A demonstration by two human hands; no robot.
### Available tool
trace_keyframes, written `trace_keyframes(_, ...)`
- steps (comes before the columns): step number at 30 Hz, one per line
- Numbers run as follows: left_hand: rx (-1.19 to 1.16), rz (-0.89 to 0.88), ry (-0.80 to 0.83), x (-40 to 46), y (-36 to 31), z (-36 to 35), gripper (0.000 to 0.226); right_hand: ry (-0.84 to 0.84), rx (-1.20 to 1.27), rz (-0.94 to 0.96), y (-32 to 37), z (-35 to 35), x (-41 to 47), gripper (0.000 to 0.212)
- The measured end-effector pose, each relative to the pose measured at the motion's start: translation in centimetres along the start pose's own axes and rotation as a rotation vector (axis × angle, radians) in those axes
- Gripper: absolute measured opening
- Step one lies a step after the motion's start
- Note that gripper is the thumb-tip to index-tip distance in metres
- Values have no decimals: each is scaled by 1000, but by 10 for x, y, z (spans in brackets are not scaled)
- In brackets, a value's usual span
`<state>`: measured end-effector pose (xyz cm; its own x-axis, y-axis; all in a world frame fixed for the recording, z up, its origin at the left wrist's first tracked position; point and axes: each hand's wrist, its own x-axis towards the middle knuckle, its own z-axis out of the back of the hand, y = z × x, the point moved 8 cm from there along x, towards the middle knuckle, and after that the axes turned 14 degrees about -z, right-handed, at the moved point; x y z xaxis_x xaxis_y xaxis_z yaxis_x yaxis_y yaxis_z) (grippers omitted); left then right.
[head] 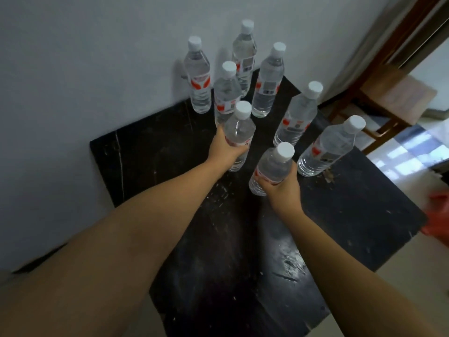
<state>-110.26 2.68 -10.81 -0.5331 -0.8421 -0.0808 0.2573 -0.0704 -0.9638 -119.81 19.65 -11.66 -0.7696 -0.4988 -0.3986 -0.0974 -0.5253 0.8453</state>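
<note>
Forearms stretched mid-frame: left hand clasped one bottle, right hand another bottle; six bottles seemingly already placed on the counter.

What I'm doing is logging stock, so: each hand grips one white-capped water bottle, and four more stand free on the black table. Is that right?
Not quite: six more stand free, not four. The head view shows the left hand gripping one bottle, the right hand gripping a second bottle, and six free bottles, all white-capped, on the black table.
</note>
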Motion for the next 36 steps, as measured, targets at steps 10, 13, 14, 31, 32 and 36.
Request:
trace_keyframes(10, -21, 10, 142, 7, 18, -11, 83, -15, -37, 35, -2, -3, 5, 85)
trace_keyframes(13, -18, 7, 148, 7, 16, -12, 84, -20, -33, 28, -3, -3, 6, 83)
trace_keyframes(14, -18, 12, 153, 6, 15, -12, 84, -22, -42, 25, -3, -3, 6, 84)
trace_keyframes(31, 288, 96, 156, -66, 25, 34, 68, 146, -472, -315, -37, -7, -24, 94)
trace_keyframes(32, 307, 100, 148, -74, 24, 38, 65, 184, -545, -308, -37, -9, -30, 89)
trace_keyframes(36, 445, 113, 151, -100, 24, 49, 55, 324, -748, -240, -32, -17, -48, 62)
